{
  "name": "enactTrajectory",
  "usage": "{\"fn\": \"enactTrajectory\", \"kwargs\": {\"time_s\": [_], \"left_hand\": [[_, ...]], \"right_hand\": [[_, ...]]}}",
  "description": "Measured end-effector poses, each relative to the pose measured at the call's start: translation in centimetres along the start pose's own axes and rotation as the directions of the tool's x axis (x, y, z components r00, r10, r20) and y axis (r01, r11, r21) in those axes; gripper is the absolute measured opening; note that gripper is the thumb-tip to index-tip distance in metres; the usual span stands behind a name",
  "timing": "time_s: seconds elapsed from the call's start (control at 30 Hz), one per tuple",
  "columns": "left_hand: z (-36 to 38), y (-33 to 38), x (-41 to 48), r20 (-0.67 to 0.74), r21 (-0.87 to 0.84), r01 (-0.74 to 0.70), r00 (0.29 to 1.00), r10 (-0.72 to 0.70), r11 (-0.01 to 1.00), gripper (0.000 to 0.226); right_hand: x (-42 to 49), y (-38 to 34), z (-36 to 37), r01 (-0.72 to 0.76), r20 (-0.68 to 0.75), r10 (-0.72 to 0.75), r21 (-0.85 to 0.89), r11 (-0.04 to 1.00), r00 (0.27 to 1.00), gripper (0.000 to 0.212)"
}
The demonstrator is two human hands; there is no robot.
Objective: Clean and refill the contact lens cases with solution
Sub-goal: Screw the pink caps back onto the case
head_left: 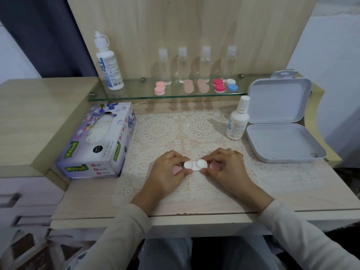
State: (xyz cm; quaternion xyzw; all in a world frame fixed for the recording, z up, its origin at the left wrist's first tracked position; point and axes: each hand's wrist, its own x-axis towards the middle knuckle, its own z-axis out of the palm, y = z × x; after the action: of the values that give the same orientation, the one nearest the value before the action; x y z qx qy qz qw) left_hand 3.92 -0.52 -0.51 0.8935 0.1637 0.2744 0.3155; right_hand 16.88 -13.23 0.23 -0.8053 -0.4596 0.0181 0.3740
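Note:
A white contact lens case (195,166) with two round caps lies on the lace mat (194,131) near the desk's front. My left hand (167,172) pinches its left end and my right hand (224,164) pinches its right end. A small white solution bottle (238,119) stands upright at the mat's right edge. A tall white solution bottle (107,63) stands on the left of the glass shelf (136,96). Several more lens cases sit on that shelf: pink (160,88), peach (195,86), red (218,85) and a white-and-blue one (231,85).
A tissue box (97,141) lies at the left of the mat. An open grey plastic box (280,121) sits at the right. Several clear empty bottles (194,63) with white caps line the back of the shelf. A raised side cabinet (35,117) borders the left.

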Motion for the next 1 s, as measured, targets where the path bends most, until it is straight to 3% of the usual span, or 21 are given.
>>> {"fn": "enactTrajectory", "kwargs": {"time_s": [0.2, 0.33, 0.53, 0.73, 0.9, 1.0], "left_hand": [[-0.2, 0.0, 0.0, 0.021, -0.033, 0.022, 1.0, -0.021, 0.999, 0.026], [-0.7, 0.1, 0.3, 0.062, -0.085, 0.081, 0.995, -0.076, 0.993, 0.037], [-1.3, 0.4, 1.3, 0.188, 0.004, 0.114, 0.976, -0.113, 0.993, 0.037], [0.6, 2.1, 2.2, 0.193, 0.142, -0.019, 0.981, -0.009, 0.99, 0.033], [3.7, 3.7, 2.3, 0.196, 0.128, -0.165, 0.971, 0.138, 0.978, 0.032], [4.9, 3.8, 2.0, 0.207, 0.131, -0.187, 0.966, 0.157, 0.974, 0.042]], "right_hand": [[0.0, 0.1, 0.2, 0.002, -0.008, -0.002, 0.013, 1.0, 1.0, 0.024], [0.0, -0.1, -0.3, -0.04, -0.011, 0.042, 0.114, 0.993, 0.999, 0.02], [-0.5, 0.0, -3.3, -0.113, -0.035, 0.122, 0.199, 0.974, 0.992, 0.015], [-0.7, 1.6, -7.9, -0.163, -0.136, 0.198, 0.231, 0.959, 0.971, 0.017], [-0.3, 4.5, -11.4, -0.258, -0.236, 0.319, 0.254, 0.932, 0.918, 0.015], [0.1, 6.3, -13.1, -0.315, -0.27, 0.372, 0.233, 0.92, 0.888, 0.017]]}}
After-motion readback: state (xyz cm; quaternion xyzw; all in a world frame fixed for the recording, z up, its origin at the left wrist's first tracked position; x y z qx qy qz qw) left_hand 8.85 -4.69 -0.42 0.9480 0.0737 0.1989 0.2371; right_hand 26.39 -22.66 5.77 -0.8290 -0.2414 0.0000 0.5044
